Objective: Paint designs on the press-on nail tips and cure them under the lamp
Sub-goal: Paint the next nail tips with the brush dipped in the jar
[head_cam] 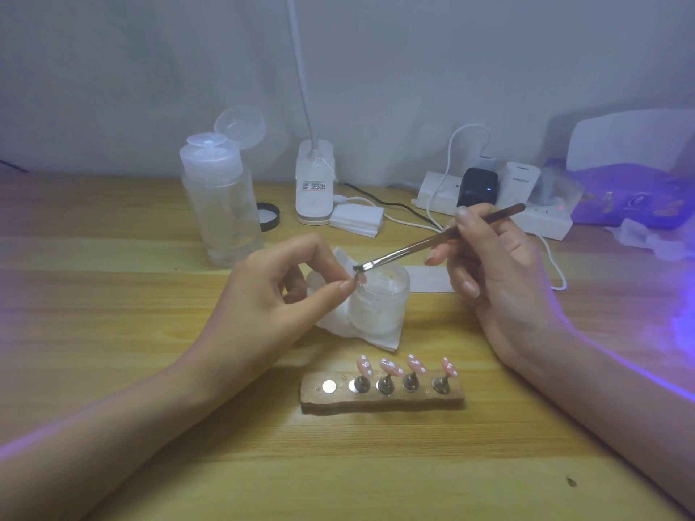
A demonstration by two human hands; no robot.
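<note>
My right hand (496,272) grips a thin brown brush (432,240), its bristles pointing left over a small frosted jar (380,302). My left hand (278,295) pinches a tiny item between thumb and forefinger, right at the bristles; a bit of pink shows, but I cannot tell for sure that it is a nail tip. Close to me lies a wooden holder (381,400) with several pink nail tips (391,366) dotted white on metal stands. Its leftmost magnet (329,386) is bare. The curing lamp (632,152) glows purple at the far right.
A crumpled tissue (338,317) lies under the jar. Behind stand a clear pump bottle (222,204), a black lid (270,216), a white desk lamp base (314,182) and a power strip (500,204) with plugs and cables. More tissue (647,238) lies near the curing lamp.
</note>
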